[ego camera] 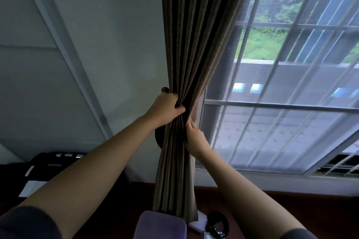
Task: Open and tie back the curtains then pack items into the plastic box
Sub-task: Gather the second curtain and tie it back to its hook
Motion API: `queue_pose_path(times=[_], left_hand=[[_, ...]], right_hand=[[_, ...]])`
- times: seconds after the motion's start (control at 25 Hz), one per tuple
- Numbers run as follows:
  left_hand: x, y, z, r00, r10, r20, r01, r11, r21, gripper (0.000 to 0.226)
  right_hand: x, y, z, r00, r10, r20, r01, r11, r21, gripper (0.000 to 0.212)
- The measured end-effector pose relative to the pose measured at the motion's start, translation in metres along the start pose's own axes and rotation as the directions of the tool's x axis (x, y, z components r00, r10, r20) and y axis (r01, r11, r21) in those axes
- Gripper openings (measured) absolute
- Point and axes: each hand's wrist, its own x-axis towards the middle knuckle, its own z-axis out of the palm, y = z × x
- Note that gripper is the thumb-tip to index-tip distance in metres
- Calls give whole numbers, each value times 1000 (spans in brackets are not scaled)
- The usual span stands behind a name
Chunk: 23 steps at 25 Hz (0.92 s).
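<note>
Window (281,103), barred and screened, to the right of both hands; brown curtain (194,44), gathered into one bundle of folds, hangs down through the hands. Left hand (167,106) curled round the bundle from the left; right hand (196,137) just below it, fingers pinching the bundle's right edge. Purple padded item (161,225) below the hands, at the curtain's hem.

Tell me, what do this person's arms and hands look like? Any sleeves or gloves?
The left hand and right hand are bare, with no gloves, rings or watch visible. The forearms are uncovered too. The left sleeve and right sleeve are plain dark grey and end above the forearms.
</note>
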Motion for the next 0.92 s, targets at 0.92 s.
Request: queue_pose_path(times=[0.92], left_hand=[[-13, 30, -2, 996, 92, -19, -91, 994, 61, 64]], right_hand=[[1, 13, 37, 996, 76, 40, -74, 997, -33, 101]])
